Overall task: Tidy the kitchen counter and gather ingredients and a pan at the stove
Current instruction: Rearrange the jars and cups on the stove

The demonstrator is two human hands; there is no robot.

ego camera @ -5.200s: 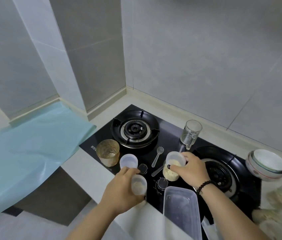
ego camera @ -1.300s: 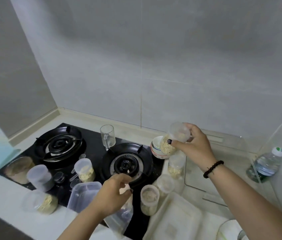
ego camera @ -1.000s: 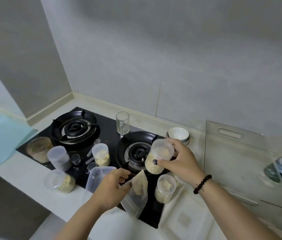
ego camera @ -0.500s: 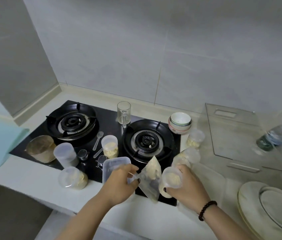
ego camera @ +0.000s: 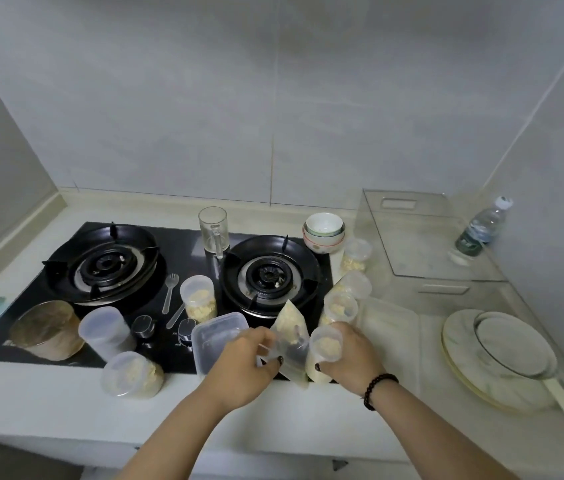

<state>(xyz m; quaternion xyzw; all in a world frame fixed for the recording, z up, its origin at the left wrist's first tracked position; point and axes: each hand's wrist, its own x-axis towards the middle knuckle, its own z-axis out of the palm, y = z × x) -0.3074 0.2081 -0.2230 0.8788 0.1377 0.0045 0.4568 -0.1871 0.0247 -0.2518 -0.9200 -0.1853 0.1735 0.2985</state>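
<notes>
- Gathering food by the stove [ego camera: 183, 268] — left hand [ego camera: 244, 362] pinches a clear bag [ego camera: 291, 336].
- Right hand [ego camera: 348, 355] grasps a tub [ego camera: 324, 349], maybe to set it down on the desk [ego camera: 48, 393] next.

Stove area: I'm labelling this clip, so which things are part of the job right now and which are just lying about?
In hand:
left hand holding the plastic pouch
right hand gripping a tub of yellowish bits
rectangular container

Lying about:
glass mug
stacked bowls
water bottle
plates
plastic fork
</notes>
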